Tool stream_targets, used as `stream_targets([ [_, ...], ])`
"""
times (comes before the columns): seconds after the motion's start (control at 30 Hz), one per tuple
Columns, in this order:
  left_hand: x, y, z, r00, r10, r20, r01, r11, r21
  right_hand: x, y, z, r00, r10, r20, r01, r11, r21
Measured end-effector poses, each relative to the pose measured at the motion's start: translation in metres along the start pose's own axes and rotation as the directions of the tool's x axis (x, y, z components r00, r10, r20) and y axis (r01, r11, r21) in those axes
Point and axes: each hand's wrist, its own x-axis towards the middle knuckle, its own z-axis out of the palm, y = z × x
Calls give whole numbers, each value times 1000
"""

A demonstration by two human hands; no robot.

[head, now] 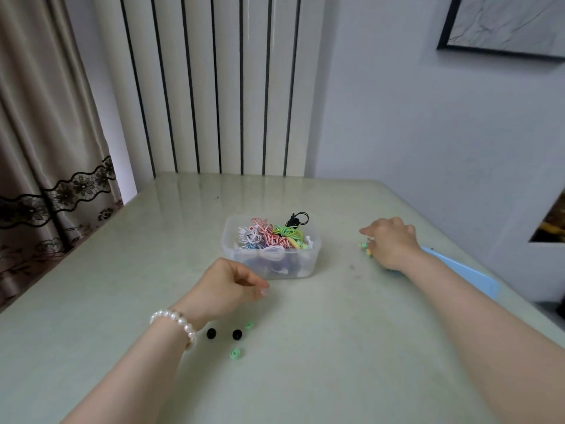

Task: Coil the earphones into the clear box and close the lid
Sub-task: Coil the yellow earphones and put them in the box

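A clear plastic box (269, 266) stands open in the middle of the table, heaped with coiled earphones (275, 235) in white, pink, green and black. My left hand (229, 286) hovers just in front of the box with its fingers loosely curled and nothing in it. Off to the right, my right hand (389, 243) lies on the table with its fingers curled over a small green and yellow earphone piece (365, 247). The light blue lid (467, 273) lies flat under my right forearm, near the right table edge.
Two black ear tips (211, 333) (237, 334) and two green ear tips (249, 325) (235, 353) lie loose near my left wrist. The pale green table (305, 362) meets a radiator at the back, a curtain on the left and a wall on the right.
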Motion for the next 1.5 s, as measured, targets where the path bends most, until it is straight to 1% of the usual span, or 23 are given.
stream_targets([
  [0.03, 0, 0, 1, 1000, 0, -2, 0, 1000, 11, 0, 2, 4, 998, -38, 42, 42, 994, -100],
  [0.07, 0, 0, 1, 1000, 4, -2, -4, 1000, 18, 0, 4, 8, 996, -59, 68, 69, 987, -148],
  [0.13, 0, -1, 1, 1000, 13, -7, -13, 1000, 26, 0, 4, 16, 994, -91, 59, 101, 978, -183],
  [0.23, 0, 0, -2, 999, 22, -40, -22, 1000, -5, 2, 1, 20, 984, -156, -91, 135, 970, -202],
  [0.3, 1, 0, -5, 997, 22, -72, -24, 999, -31, 2, -3, 18, 967, -176, -182, 147, 976, -161],
  [0.33, 1, 1, -7, 996, 29, -81, -32, 999, -43, 0, -4, 13, 962, -161, -222, 142, 985, -101],
  [0.4, 1, 3, -9, 995, 38, -97, -44, 997, -57, -4, -8, 0, 965, -69, -252, 105, 985, 133],
  [0.43, 1, 3, -10, 994, 43, -101, -49, 997, -59, -8, -11, -9, 974, -13, -227, 78, 956, 282],
  [0.47, 0, 4, -11, 993, 46, -104, -52, 997, -59, -13, -12, -19, 985, 14, -171, 61, 903, 426],
  [0.5, 0, 5, -11, 993, 50, -108, -56, 997, -58, -18, -13, -27, 995, -5, -100, 60, 831, 553],
  [0.53, 0, 6, -12, 993, 54, -108, -60, 996, -59, -25, -15, -35, 998, -68, -19, 64, 750, 658],
  [0.57, -1, 6, -13, 993, 55, -108, -62, 996, -63, -34, -18, -42, 987, -154, 51, 69, 682, 728],
  [0.6, -1, 7, -14, 993, 55, -107, -62, 996, -63, -43, -22, -48, 964, -240, 110, 76, 650, 756],
  [0.7, -2, 7, -18, 991, 51, -122, -55, 998, -29, -63, -41, -53, 874, -420, 245, 101, 649, 754],
  [0.77, -2, 6, -23, 989, 51, -141, -49, 999, 20, -71, -57, -48, 834, -476, 278, 121, 650, 750],
  [0.83, -4, 5, -30, 991, 52, -126, -40, 995, 96, -75, -73, -37, 814, -507, 283, 142, 647, 749],
  [0.97, -10, 7, -30, 998, 41, 42, -51, 962, 267, -79, -91, -14, 835, -497, 236, 152, 621, 769],
  [1.1, -17, 11, -18, 991, 4, 137, -61, 906, 419, -81, -95, 2, 863, -482, 148, 217, 620, 754],
  [1.17, -18, 10, -15, 988, -16, 152, -58, 878, 475, -81, -95, 9, 867, -490, 89, 263, 602, 754],
  [1.23, -20, 12, -13, 986, -37, 161, -55, 845, 532, -83, -94, 12, 880, -473, 48, 282, 601, 748],
  [1.3, -21, 10, -11, 984, -48, 172, -58, 825, 562, -83, -94, 16, 888, -460, 14, 286, 576, 766],
  [1.4, -20, 9, -9, 982, -14, 187, -104, 791, 603, -86, -96, 17, 894, -446, -28, 271, 491, 828],
  [1.5, -21, 9, -9, 982, 3, 190, -117, 799, 590, -90, -99, 15, 901, -432, -51, 244, 406, 881],
])
